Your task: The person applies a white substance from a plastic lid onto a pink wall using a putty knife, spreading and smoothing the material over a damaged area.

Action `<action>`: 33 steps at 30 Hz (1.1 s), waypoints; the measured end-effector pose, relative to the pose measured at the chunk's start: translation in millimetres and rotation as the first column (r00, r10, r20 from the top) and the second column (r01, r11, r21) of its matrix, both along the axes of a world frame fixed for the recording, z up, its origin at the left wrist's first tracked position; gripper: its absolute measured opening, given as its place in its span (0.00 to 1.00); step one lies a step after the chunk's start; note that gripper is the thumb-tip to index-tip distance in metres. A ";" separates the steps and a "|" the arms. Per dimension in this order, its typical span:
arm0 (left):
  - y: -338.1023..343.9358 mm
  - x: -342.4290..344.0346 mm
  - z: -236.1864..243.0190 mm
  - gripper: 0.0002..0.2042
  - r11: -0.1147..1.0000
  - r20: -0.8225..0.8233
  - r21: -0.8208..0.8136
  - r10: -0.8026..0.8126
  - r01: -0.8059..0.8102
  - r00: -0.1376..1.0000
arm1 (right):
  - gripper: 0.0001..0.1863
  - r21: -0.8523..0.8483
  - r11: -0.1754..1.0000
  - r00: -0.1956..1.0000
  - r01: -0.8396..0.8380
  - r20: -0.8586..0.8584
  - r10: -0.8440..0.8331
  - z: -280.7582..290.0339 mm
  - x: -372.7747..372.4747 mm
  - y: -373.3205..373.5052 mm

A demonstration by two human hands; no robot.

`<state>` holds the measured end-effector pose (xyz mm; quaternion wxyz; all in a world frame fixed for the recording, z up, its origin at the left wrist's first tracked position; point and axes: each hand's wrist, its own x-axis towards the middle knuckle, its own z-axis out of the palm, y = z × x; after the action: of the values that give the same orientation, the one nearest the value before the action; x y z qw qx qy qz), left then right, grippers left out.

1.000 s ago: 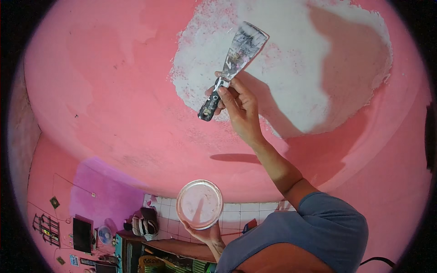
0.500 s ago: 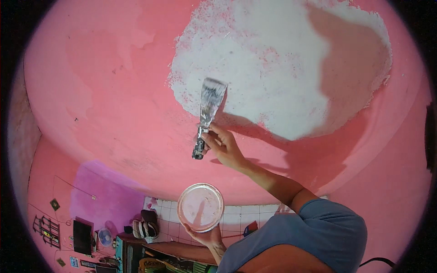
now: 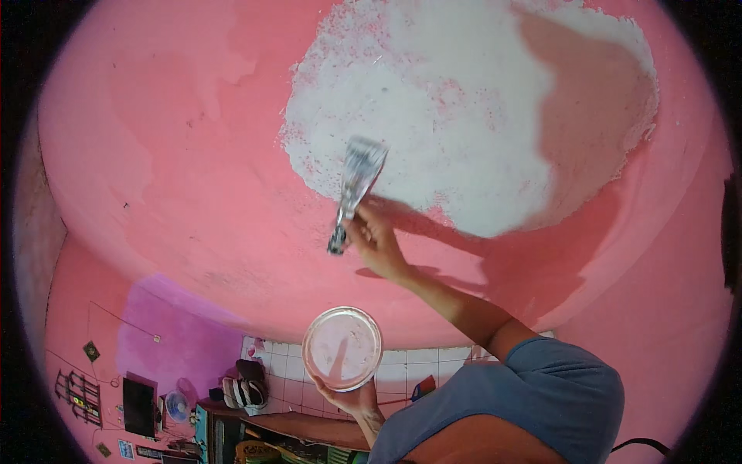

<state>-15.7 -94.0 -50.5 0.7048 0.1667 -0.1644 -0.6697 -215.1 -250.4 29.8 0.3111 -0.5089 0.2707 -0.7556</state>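
In front of the pink wall, my right hand grips a putty knife by its dark, smeared handle. The blade points up and overlaps the lower left of a large white filler patch; whether it touches the surface I cannot tell. Below, my left hand has its fingers around the underside of a round, pale-rimmed tub or lid. Inside this dish is a pinkish-white surface with a darker streak. Some fingers of the left hand are hidden beneath it.
White floor tiles run along the wall's foot. Lower left stand a fan, a dark television and a wooden cabinet; a striped bundle lies by them. A shadow falls over the patch's right side.
The putty knife has tilted a little, its blade leaning further right, and is blurred by motion. My right hand has shifted slightly left. The round dish stays almost in place.
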 end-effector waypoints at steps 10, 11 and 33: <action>-2.0 9.2 -13.0 0.37 1.000 -0.026 -0.005 -0.017 0.017 1.000 | 0.13 -0.219 0.965 0.987 0.145 0.094 -0.127 75.2 -32.5 26.2; -1.6 9.2 -12.4 0.37 1.000 -0.026 -0.004 -0.017 0.017 1.000 | 0.13 -0.148 0.981 0.987 0.130 0.114 -0.113 83.8 -40.4 30.7; -3.9 11.3 -4.3 0.41 0.991 -0.124 0.015 -0.132 0.135 0.983 | 0.34 -0.430 0.857 -0.618 0.284 -0.765 -0.179 255.7 -141.4 221.5</action>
<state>-4.4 -98.0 -54.8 0.6651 0.1219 -0.1238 -0.7263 -356.5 -28.9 285.6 -0.2824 -0.7897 0.5436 0.0336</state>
